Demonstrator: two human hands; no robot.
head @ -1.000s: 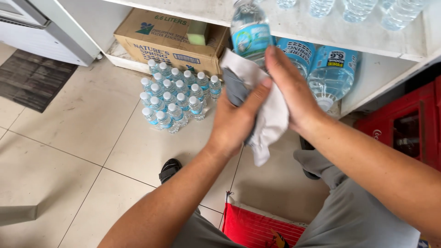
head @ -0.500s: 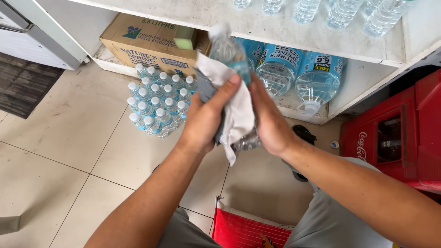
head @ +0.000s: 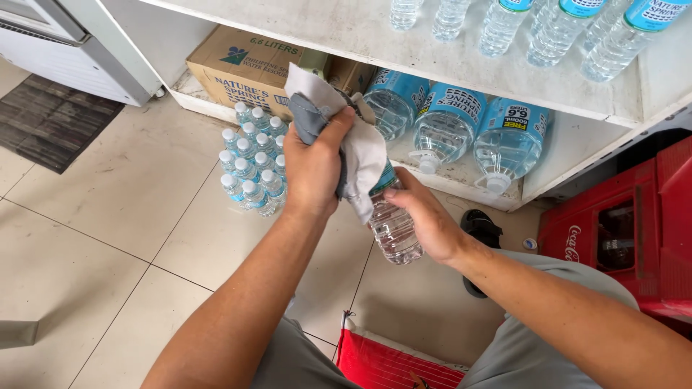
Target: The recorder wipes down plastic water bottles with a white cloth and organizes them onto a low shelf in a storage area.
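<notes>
One bottle [head: 393, 223] tilted, base toward lower right.

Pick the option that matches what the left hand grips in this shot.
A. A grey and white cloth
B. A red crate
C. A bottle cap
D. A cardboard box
A: the left hand is closed on a grey and white cloth draped over the top of the clear water bottle, which the right hand holds by its body.

Small shop stockroom: shelf [head: 375, 36] of water bottles [head: 497, 29], shrink-wrapped bottle pack [head: 252, 162], red crate [head: 620, 230].
</notes>
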